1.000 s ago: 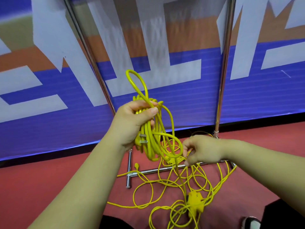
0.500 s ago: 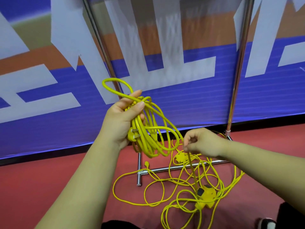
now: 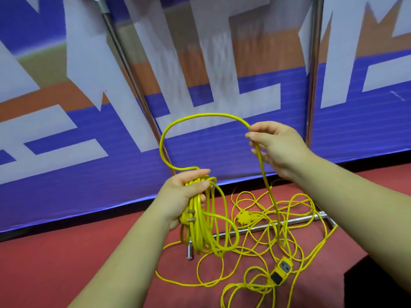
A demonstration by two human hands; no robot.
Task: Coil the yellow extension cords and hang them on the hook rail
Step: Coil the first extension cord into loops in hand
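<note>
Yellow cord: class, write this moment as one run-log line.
left hand: grips coil | right hand: pinches cord loop | socket end: on floor | hung: not yet

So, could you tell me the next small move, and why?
Probably bring the right hand across to the left hand and lay its raised loop onto the coil: the loop arches open between them, and much cord lies loose on the floor.
</note>
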